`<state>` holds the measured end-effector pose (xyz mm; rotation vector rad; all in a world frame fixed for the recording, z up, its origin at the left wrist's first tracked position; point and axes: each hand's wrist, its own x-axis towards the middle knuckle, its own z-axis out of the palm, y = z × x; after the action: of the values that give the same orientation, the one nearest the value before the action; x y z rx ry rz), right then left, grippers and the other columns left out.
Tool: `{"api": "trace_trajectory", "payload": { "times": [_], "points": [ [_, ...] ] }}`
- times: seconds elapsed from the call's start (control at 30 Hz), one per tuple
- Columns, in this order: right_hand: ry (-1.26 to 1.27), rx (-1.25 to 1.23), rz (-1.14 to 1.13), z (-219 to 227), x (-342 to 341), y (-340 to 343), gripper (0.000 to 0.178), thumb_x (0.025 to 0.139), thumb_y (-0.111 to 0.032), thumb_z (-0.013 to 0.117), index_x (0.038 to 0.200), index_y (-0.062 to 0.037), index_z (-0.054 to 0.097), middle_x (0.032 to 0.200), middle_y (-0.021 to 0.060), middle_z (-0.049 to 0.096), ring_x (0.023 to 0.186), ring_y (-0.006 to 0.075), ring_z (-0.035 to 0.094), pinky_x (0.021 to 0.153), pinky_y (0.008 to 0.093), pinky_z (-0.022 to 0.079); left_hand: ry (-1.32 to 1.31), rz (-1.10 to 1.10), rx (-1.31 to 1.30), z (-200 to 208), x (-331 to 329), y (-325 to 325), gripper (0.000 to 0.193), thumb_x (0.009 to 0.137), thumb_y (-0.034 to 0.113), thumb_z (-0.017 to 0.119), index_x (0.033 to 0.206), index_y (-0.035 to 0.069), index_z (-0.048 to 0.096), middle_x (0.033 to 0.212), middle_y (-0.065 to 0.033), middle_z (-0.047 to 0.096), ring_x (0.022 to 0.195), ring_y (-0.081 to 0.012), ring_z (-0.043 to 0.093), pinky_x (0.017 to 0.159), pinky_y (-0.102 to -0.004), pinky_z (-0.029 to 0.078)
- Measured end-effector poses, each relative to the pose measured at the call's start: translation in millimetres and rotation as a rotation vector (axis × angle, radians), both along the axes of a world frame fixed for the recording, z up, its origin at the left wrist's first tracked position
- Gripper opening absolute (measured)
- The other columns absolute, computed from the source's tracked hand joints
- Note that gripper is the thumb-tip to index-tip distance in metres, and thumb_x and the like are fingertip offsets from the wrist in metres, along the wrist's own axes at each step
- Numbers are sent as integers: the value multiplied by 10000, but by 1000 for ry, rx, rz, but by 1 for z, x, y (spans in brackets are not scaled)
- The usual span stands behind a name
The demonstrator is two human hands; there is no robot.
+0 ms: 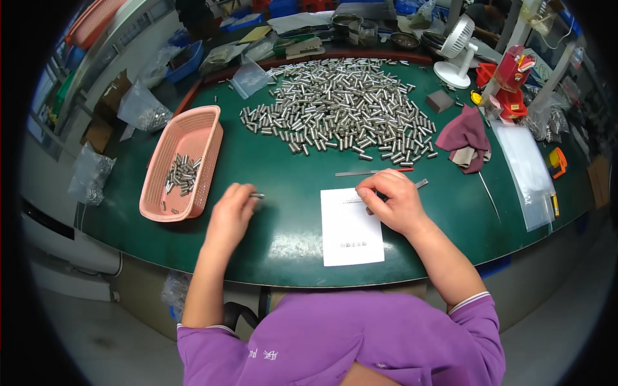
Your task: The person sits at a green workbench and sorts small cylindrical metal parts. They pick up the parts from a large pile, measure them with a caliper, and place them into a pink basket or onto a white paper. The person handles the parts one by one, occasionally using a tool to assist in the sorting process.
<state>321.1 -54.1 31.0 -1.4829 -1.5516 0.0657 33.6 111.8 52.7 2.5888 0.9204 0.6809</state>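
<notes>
The head view looks down on a green table (283, 174) with a curved near edge. The left hand (233, 209) lies toward the near left part of the table, its fingers curled together and pinching a small metal pin (257, 195) that pokes out to the right of the fingertips. The right hand (394, 201) rests near the middle of the table over the top right corner of a white paper sheet (349, 226), fingers bent and pressed together on something small; what it grips cannot be told. Just beyond that hand lies a thin flat metal strip (360, 173).

A pink plastic basket (183, 164) sits along the left edge of the table, just left of the left hand. It holds a small cluster of metal pins (181, 174) in its middle, with a few loose ones near its near end; most of its floor is bare.

Across the far half of the table spreads a large heap of metal pins (341, 109). Toward the right edge lie a maroon cloth (465, 132) and a clear plastic bag (528, 170). A white fan (456, 55) stands at the far right corner. Off the left edge, clear bags of metal parts (143, 109) rest on boxes.
</notes>
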Motion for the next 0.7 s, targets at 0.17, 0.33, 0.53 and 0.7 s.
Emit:
{"api": "trace_trajectory", "payload": {
  "times": [0.17,0.33,0.53,0.7],
  "points": [
    [-12,17,-30,2,0,-1,74,843,-152,702,834,-78,699,796,48,684,788,235,642,752,371,496,-150,265,297,34,-47,63,158,899,41,627,1053,4,625,1004,-169,645,916,-333,641,802,-395,508],
    [-57,37,-151,11,5,-1,160,846,-155,693,994,-95,686,830,38,671,831,246,632,791,376,489,-24,550,120,13,-115,136,172,888,78,654,1023,-28,634,986,-182,660,844,-307,656,776,-398,507],
    [-105,6,-291,7,24,-3,217,821,-132,697,1036,-105,678,882,31,655,889,248,622,821,395,484,151,592,12,0,-132,142,177,885,108,660,999,-26,640,964,-176,655,855,-302,646,783,-394,505],
    [-160,-118,-383,-1,36,-4,178,806,-123,716,983,-110,707,911,44,648,899,256,613,813,395,484,-131,330,197,19,-57,88,161,894,52,636,1049,8,639,1020,-133,617,852,-274,620,767,-360,506]
  ]
}}
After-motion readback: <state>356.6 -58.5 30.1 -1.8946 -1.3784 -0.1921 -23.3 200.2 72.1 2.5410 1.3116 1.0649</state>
